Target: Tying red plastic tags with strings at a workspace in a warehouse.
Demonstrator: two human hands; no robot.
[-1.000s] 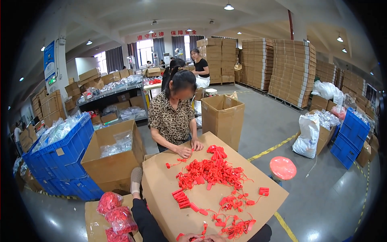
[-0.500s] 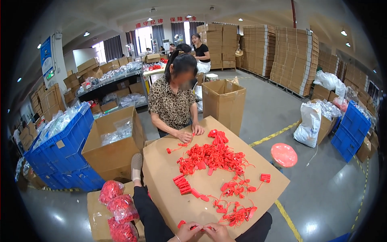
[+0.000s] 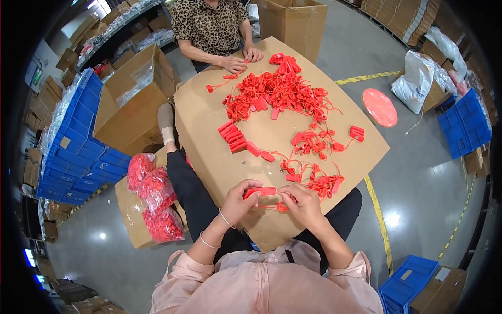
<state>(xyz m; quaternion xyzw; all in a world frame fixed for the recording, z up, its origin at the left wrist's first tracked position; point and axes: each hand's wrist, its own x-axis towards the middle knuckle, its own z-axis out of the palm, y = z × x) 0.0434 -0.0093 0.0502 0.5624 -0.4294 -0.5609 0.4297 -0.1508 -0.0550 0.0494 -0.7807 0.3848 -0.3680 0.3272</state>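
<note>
The person sits at the near edge of a large brown cardboard sheet (image 3: pixel 209 131) that serves as a tabletop and rests across the lap. Its near corner overhangs the knees just below the hands, and a bare strip of cardboard lies between the hands and that edge. To the left of the hands the cardboard is open and bare up to its left edge; to the right, a loose cluster of red tags with cords (image 3: pixel 320 183) lies just beside the right hand.

The left hand (image 3: pixel 239 201) pinches one end of a flat red plastic tag (image 3: pixel 260 191) between thumb and fingers, closed on it. The tag lies level, pointing toward the right hand (image 3: pixel 302 205), whose fingers are drawn together on a thin red cord with a small red end piece (image 3: pixel 281 207) just below the tag. The two hands nearly meet, the tag bridging the gap between them.

Further up the sheet a neat row of stacked red tags (image 3: pixel 234 137) lies near the middle, and a large tangled heap of red tags (image 3: pixel 277 93) spreads toward the far edge. There a second person in a leopard-print top (image 3: pixel 209 23) works with both hands on the cardboard.

On the floor at left, a carton holds bags of red tags (image 3: pixel 154 196), with stacked blue crates (image 3: pixel 78 141) beyond. A round red stool (image 3: pixel 380 107) stands on the grey floor to the right
</note>
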